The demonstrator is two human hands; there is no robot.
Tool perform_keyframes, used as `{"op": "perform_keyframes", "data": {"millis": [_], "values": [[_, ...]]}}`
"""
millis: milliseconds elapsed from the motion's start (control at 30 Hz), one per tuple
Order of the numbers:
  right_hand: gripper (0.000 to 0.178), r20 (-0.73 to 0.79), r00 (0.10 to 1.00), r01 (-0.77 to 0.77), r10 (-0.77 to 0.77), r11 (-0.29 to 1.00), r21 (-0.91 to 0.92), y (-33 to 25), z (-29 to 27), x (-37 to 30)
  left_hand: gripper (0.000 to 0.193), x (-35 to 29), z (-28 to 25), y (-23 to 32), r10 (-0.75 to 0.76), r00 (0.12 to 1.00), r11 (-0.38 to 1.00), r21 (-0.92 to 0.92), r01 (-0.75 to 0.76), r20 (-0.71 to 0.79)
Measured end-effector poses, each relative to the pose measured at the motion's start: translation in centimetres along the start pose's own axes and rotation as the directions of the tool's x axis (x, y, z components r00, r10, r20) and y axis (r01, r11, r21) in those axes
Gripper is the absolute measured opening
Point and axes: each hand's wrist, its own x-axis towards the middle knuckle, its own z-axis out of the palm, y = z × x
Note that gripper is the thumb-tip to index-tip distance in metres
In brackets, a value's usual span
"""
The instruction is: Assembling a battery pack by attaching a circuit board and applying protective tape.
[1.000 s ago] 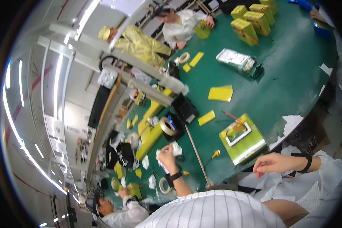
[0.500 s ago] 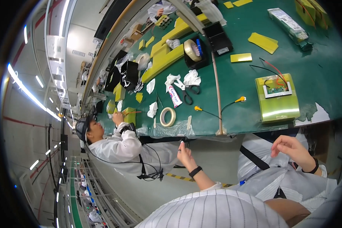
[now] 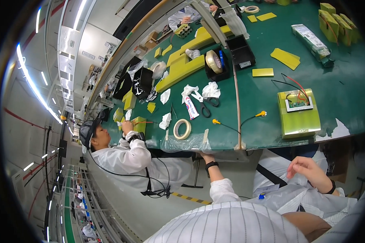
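Note:
My left hand (image 3: 207, 157) reaches in at the table's front edge, by a clear plastic bag (image 3: 182, 144) taped there; its fingers are hidden under the edge. Over my lap, my right hand (image 3: 310, 172) hangs with loosely bent fingers, apart and holding nothing I can see. Beyond it, a yellow-green battery pack (image 3: 300, 119) with a small circuit board and red and black wires stands on the green table (image 3: 271, 97). Above the bag lies a roll of masking tape (image 3: 182, 129).
Black-handled scissors (image 3: 205, 111), a white tube (image 3: 191, 108) and crumpled white tissues (image 3: 211, 90) lie mid-table. Two leads with yellow connectors (image 3: 260, 114) rest by a brown strip. A co-worker (image 3: 123, 160) handles another pack at left. Several packs (image 3: 332, 26) stand far right.
My left hand has moved from in front of the table to its edge, its fingers passing out of sight. The right hand stays over my lap. The view has shifted slightly.

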Motion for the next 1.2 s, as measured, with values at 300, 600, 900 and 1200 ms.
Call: {"op": "perform_keyframes", "data": {"millis": [300,600,900,1200], "values": [[0.019,-0.001,0.999,-0.033,0.033,0.999,-0.034,0.2,0.1,0.0,0.022,-0.7,-0.9,-1.6,0.192,0.961,0.663,0.696,-0.275,0.197],[0.020,0.020,0.998,-0.053,0.054,0.998,-0.032,-1.6,0.1,0.0,0.018,3.1,-5.0,-5.6,0.304,0.937,0.585,0.742,-0.326,0.173],[0.019,0.071,0.997,-0.016,0.016,1.000,-0.011,0.3,-0.1,0.8,0.028,3.2,-3.0,-2.3,0.003,0.993,1.000,-0.005,-0.004,-0.122],[0.019,0.015,0.998,-0.055,0.055,0.998,0.008,1.0,-0.6,0.2,0.030,0.1,-0.8,-1.1,0.106,0.985,0.916,0.398,-0.045,-0.132]]}}
